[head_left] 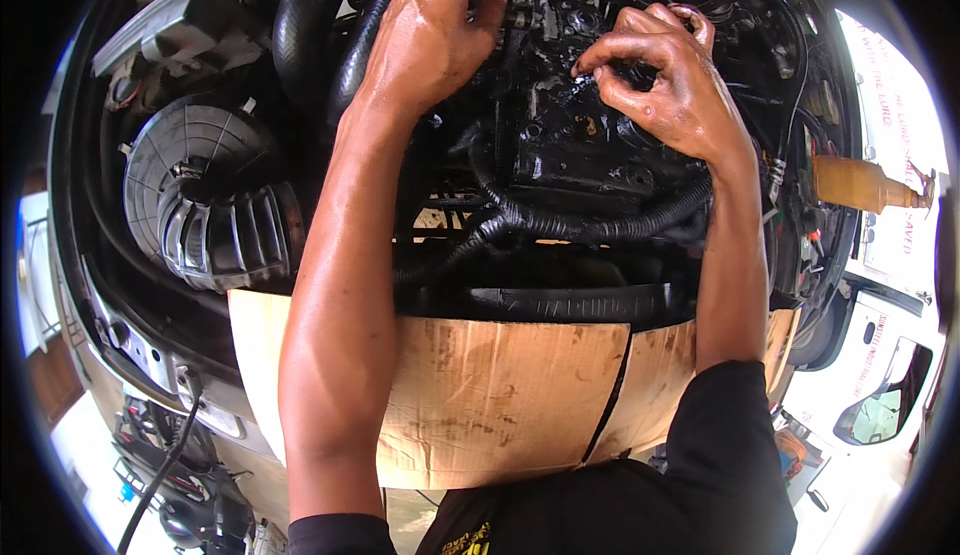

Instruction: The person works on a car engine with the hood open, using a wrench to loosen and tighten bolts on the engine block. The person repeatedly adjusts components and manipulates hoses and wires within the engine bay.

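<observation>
A white vehicle (875, 380) stands at your right, beyond the bay's edge, and what looks like a dark motorcycle (205, 485) is blurred at lower left. The black, oily engine (560, 140) lies in front of you, beneath and between your hands. Nearest your body, cardboard (500, 395) covers the front edge, with your forearms reaching across it. To your left sits a round black housing (195, 140), its inside hidden, with a ribbed duct (225, 235) curving from it. Black hoses (300, 35) run close by your left wrist, and a corrugated conduit (600, 227) crosses the engine's near side. At the right edge, an amber bottle (857, 183) points its narrow neck outward; you can't tell how full it is. Your left hand (440, 40) curls over the engine's left side, fingertips too obscured to tell their grip. Your right hand (665, 80) bends over its right side, thumb and forefinger brought close; whether they pinch anything, you can't tell.
</observation>
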Available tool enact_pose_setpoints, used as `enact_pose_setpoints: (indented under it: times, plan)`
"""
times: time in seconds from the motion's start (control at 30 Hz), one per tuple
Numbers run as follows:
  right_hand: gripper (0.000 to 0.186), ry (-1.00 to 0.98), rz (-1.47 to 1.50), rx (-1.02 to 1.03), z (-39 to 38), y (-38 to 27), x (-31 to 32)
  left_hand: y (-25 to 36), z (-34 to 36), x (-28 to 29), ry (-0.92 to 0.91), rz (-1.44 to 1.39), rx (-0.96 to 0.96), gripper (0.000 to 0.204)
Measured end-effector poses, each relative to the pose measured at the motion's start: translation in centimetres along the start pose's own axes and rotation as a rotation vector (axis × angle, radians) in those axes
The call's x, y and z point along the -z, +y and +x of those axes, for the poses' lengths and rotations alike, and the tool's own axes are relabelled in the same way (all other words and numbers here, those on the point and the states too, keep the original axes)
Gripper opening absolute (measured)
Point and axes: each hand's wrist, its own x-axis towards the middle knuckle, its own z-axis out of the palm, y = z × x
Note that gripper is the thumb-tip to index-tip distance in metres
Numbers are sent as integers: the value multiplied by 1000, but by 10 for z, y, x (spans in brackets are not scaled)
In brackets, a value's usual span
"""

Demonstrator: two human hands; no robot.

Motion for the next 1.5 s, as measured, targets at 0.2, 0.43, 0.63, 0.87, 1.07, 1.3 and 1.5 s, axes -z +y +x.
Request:
enact_pose_setpoints:
  times: [0.2,0.43,0.63,0.87,1.07,1.3,1.5]
  plan:
    - [11,-46,111,5,-9,-7,3,1,1,-1,-3,1,-4,35]
    - [18,26,14,-10,-17,-54,36,-6,-4,3,6,51,66,37]
    - [43,21,243,-96,-66,-64,8,-10,-4,-4,27,73,2,36]
    - [38,-94,235,-556,-64,-79,-5,10,5,5,-48,7,44,37]
    - [36,32,213,-381,-74,-84,-1,0,-4,-1,12,16,83,38]
    - [33,51,265,-414,-64,-76,-9,8,-1,3,-41,11,97,38]
    - [33,104,271,-377,-56,-75,-15,11,-1,1,-6,-18,32,33]
